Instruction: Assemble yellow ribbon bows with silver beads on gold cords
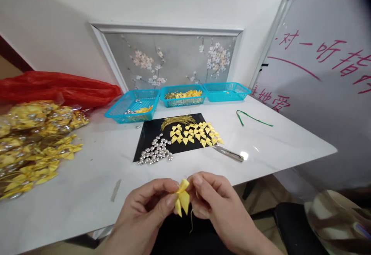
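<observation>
At the table's front edge, my left hand (149, 204) pinches a yellow ribbon bow (182, 199) between thumb and forefinger, its two tails pointing down. My right hand (213, 197) is closed close against the bow's right side, thumb and forefinger pressed together on a thin gold cord. A length of this gold cord (191, 220) dangles below the right fingers; the rest is hidden in the grip. Beyond both hands lies a black mat (147, 133) bearing silver beads (156, 150), several yellow bows (197, 133) and a bundle of gold cords (176, 121).
Thread snips (228, 153) lie by the mat's right corner. Three blue baskets (131, 118) line the back, near a green ribbon (255, 119). Finished-looking bow pieces (43, 166) and a red mesh bag (58, 87) occupy the left. A whiteboard (319, 112) stands right.
</observation>
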`<state>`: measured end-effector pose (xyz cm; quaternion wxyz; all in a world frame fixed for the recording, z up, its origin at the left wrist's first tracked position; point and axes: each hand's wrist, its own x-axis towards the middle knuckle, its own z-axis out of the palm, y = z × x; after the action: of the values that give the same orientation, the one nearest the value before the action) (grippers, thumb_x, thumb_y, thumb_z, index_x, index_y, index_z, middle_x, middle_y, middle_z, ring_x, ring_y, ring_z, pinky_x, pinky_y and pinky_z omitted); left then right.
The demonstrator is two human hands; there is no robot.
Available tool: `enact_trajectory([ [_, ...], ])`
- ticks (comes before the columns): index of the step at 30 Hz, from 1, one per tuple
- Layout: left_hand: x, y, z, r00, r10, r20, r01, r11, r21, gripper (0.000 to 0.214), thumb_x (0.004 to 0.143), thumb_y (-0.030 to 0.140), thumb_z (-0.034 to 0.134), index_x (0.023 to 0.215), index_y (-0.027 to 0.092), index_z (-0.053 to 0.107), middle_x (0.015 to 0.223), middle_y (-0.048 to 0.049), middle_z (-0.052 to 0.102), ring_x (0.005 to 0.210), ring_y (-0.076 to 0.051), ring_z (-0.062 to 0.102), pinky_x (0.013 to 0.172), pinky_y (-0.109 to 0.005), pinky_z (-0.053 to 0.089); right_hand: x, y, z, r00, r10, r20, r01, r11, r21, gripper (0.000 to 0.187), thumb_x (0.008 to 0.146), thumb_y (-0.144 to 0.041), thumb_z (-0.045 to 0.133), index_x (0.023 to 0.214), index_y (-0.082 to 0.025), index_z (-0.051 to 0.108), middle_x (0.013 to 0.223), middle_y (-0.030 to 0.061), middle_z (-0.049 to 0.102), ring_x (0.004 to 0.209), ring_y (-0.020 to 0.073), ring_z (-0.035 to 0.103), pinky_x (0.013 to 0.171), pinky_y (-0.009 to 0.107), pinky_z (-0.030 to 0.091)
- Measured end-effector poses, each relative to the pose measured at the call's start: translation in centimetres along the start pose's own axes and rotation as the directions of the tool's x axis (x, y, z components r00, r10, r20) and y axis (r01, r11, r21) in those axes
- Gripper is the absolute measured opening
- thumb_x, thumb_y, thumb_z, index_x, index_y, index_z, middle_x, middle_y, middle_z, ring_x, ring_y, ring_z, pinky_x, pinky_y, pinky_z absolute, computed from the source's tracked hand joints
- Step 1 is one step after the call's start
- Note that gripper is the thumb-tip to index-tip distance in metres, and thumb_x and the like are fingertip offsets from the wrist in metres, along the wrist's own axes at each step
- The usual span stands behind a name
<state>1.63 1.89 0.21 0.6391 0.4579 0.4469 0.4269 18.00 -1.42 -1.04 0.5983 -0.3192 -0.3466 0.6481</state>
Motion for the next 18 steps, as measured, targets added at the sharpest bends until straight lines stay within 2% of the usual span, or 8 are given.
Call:
enact_trajectory([
  [3,-0.1,-0.4,-0.3,0.976,-0.199,-0.086,0.158,0.923,-0.351,0.026,0.059,0.012,0.095,0.078,0.019,0.079,0.071,-0.0013,0.073,0.063,-0.013,0.068,0.059,-0.019,0.060,-0.7,0.3,-0.3,0.987,-0.155,0.032,0.158,0.972,-0.174,0.028,0.101,-0.045,0.059,0.102,-0.018,0.069,0.078,-0.0009,0.057,0.052,0.0055,0.035,0.047,0.022,0.028],
  [5,-0.1,-0.2,-0.1,0.944,-0.306,-0.124,0.209,0.845,-0.492,0.026,0.065,-0.001,0.084,0.080,0.019,0.077,0.070,-0.0005,0.069,0.060,-0.013,0.069,0.054,-0.019,0.061,-1.1,0.4,-0.4,0.954,-0.295,0.060,0.299,0.904,-0.305,0.024,0.105,-0.035,0.052,0.123,-0.023,0.062,0.086,0.0013,0.063,0.053,0.0075,0.041,0.047,0.022,0.033],
  [6,-0.1,0.0,0.2,0.927,-0.348,-0.139,0.223,0.810,-0.542,0.025,0.070,-0.005,0.076,0.080,0.018,0.075,0.070,-0.0005,0.066,0.058,-0.013,0.069,0.052,-0.019,0.061,-1.2,0.4,-0.5,0.930,-0.362,0.068,0.361,0.857,-0.369,0.024,0.105,-0.030,0.050,0.128,-0.024,0.057,0.087,0.0015,0.065,0.054,0.0083,0.044,0.047,0.022,0.036],
  [8,-0.2,0.6,0.8,0.895,-0.420,-0.154,0.248,0.752,-0.611,0.027,0.083,-0.008,0.059,0.080,0.017,0.070,0.069,-0.0011,0.063,0.053,-0.011,0.067,0.049,-0.019,0.061,-1.3,0.0,-0.4,0.879,-0.467,0.092,0.446,0.742,-0.501,0.020,0.103,-0.019,0.050,0.121,-0.024,0.057,0.082,-0.0001,0.067,0.054,0.0092,0.051,0.050,0.021,0.042],
  [10,-0.2,1.2,1.5,0.881,-0.448,-0.152,0.252,0.717,-0.650,0.033,0.091,-0.009,0.046,0.081,0.016,0.066,0.070,-0.0020,0.061,0.050,-0.010,0.066,0.047,-0.018,0.060,-1.0,-0.7,-0.2,0.824,-0.549,0.141,0.508,0.604,-0.614,0.013,0.099,-0.012,0.053,0.101,-0.022,0.061,0.074,-0.0018,0.065,0.056,0.0101,0.057,0.055,0.021,0.047],
  [13,-0.1,1.7,2.0,0.874,-0.459,-0.157,0.256,0.711,-0.654,0.036,0.096,-0.007,0.037,0.088,0.014,0.065,0.071,-0.0025,0.061,0.051,-0.010,0.068,0.048,-0.018,0.062,-0.2,-1.6,0.0,0.731,-0.635,0.250,0.590,0.404,-0.699,0.020,0.096,-0.006,0.054,0.090,-0.019,0.066,0.078,0.0019,0.065,0.069,0.0134,0.064,0.063,0.023,0.054],
  [18,0.1,1.4,2.0,0.867,-0.470,-0.163,0.273,0.723,-0.634,0.038,0.097,-0.007,0.035,0.090,0.013,0.066,0.070,-0.0039,0.064,0.054,-0.013,0.072,0.051,-0.021,0.064,0.4,-1.5,0.3,0.652,-0.713,0.259,0.602,0.278,-0.749,0.023,0.094,-0.003,0.053,0.089,-0.015,0.072,0.080,0.0043,0.059,0.067,0.0135,0.059,0.060,0.023,0.054],
])
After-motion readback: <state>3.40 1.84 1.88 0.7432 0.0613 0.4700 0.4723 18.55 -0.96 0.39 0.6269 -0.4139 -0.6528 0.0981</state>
